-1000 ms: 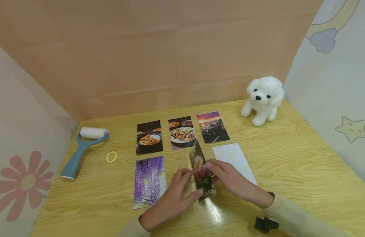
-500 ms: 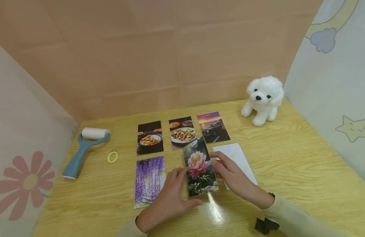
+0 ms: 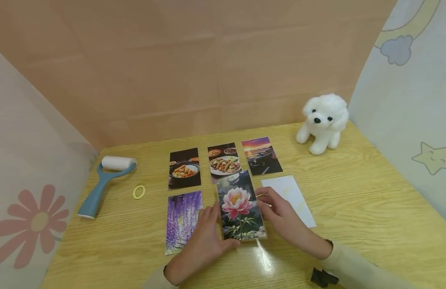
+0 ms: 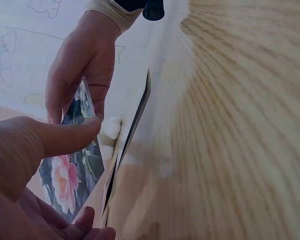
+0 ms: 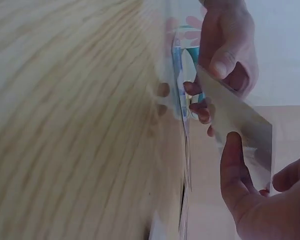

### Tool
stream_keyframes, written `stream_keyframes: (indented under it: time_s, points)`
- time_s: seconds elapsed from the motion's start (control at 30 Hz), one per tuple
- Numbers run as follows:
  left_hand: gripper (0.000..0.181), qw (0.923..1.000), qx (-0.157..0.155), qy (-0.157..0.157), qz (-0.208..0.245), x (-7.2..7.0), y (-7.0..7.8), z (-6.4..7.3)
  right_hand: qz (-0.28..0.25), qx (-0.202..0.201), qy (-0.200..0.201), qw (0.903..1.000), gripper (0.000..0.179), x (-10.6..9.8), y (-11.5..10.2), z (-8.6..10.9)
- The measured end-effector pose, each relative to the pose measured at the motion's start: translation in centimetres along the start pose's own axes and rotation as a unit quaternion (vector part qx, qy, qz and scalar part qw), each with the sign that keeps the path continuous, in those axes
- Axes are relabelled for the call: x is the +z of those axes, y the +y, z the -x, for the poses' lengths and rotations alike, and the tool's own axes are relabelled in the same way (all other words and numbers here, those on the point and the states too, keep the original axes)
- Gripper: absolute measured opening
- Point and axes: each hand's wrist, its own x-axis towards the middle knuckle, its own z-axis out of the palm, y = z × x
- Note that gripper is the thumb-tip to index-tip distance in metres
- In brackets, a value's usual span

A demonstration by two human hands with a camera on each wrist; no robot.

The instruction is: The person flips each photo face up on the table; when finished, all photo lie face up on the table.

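A photo card with a pink peony [image 3: 238, 208] is held face up just above the table, between both hands. My left hand [image 3: 203, 245] grips its lower left side, the thumb along the near edge and the fingers at the left edge. My right hand [image 3: 281, 214] pinches the card's right edge between thumb and fingers. From the right wrist, the card's pale back [image 5: 242, 127] shows above the table. Whether more cards lie under it I cannot tell. A purple wisteria card [image 3: 183, 220] lies by my left hand, and a white face-down card [image 3: 289, 198] by my right.
Behind lie a rice-dish card [image 3: 185, 168], a taco card [image 3: 224, 162] and a car-at-sunset card [image 3: 262, 155]. A lint roller [image 3: 100, 186] and a yellow ring [image 3: 139, 192] lie left. A white plush dog [image 3: 323, 122] sits at the back right.
The peony card has turned from nearly edge-on to face up and moved slightly left. My left fingers have shifted from its face to its left edge; my right hand stays at its right side.
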Motion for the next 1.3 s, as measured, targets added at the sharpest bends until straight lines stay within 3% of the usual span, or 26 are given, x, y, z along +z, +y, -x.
stream_keyframes:
  time_s: [0.3,0.47,0.6,0.9,1.3]
  points:
    - [0.120,0.9981,0.004,0.017,-0.058,0.0,0.0,0.1,0.121,-0.039,0.011,0.9918,0.019,0.1,0.7,-0.1]
    - [0.113,0.9947,0.012,0.033,-0.097,0.1,-0.2,0.2,0.235,-0.081,0.015,0.9686,0.023,0.0,1.2,-0.2]
    - [0.106,0.9898,0.024,0.046,-0.133,0.2,-0.3,0.3,0.302,-0.081,0.000,0.9500,0.031,-0.1,1.4,-0.2]
    - [0.096,0.9779,0.035,0.072,-0.193,0.5,-0.8,0.2,0.357,-0.089,-0.044,0.9290,0.037,-0.5,1.5,-0.6]
    - [0.097,0.9709,0.022,0.059,-0.231,0.6,-1.1,0.0,0.424,-0.104,-0.060,0.8978,0.038,-0.3,1.5,-1.3]
